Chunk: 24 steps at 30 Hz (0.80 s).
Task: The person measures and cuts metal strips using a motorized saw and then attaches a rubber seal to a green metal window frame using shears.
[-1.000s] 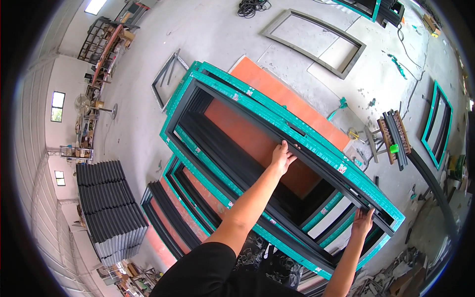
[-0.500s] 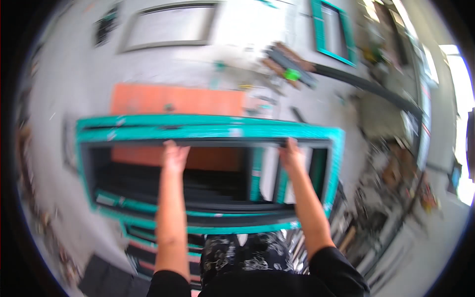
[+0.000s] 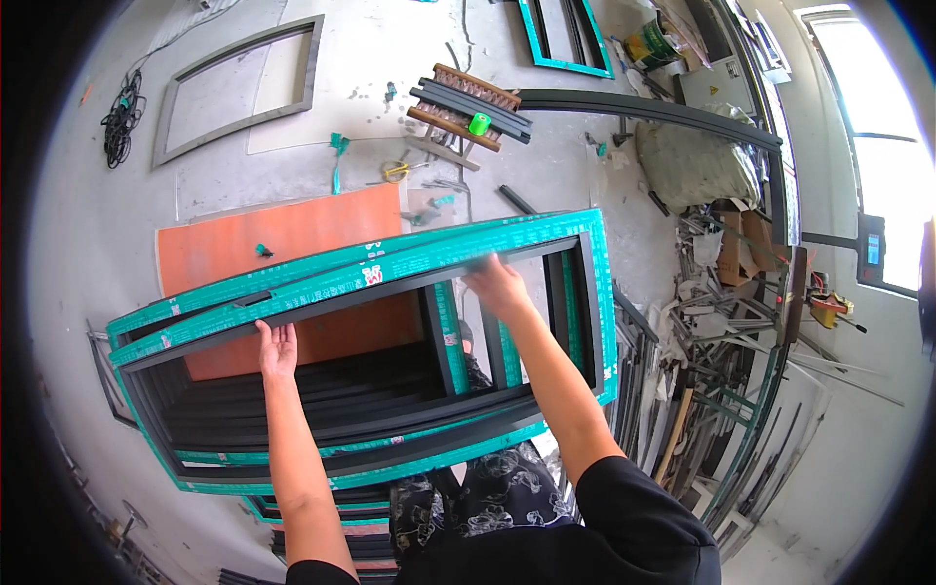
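Both hands [image 3: 278, 349] under frame rail [image 3: 370, 278]

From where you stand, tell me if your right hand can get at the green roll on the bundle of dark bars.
Probably not as things stand. The right hand grips the far rail of the teal-wrapped window frame, and the green roll sits well beyond it across bare floor. You would likely have to let go and step around the frame.

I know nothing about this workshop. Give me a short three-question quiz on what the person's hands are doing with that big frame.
1. True or false: both hands touch the dark metal window frame wrapped in teal protective film.
2. What lies under the frame? A) orange flat board B) blue carpet
3. Which hand, left hand or right hand, is nearer the frame's inner upright bars?

Key: 1 true; 2 A; 3 right hand.
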Each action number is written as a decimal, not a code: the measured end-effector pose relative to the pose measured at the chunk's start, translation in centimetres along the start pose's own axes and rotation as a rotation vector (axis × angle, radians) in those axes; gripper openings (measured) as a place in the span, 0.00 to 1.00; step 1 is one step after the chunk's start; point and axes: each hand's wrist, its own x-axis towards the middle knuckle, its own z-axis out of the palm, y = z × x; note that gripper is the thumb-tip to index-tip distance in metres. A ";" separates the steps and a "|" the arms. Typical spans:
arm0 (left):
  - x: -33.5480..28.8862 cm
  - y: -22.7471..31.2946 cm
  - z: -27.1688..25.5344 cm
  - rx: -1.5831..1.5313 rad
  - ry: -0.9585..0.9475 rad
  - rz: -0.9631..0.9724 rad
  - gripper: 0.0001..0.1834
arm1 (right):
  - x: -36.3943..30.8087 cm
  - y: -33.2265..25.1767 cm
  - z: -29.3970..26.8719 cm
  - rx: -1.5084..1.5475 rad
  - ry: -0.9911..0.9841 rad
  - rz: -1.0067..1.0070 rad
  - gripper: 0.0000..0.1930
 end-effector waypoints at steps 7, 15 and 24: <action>0.3 0.0 -0.4 -0.158 -0.020 -0.003 0.24 | -1.2 -2.3 1.2 0.335 0.233 0.056 0.14; -1.4 0.2 2.7 -0.088 0.115 0.025 0.23 | 0.0 -2.1 1.9 0.148 0.402 0.030 0.16; 1.1 5.5 -1.3 0.022 0.051 0.039 0.29 | 0.3 -3.3 3.4 0.096 0.512 0.056 0.15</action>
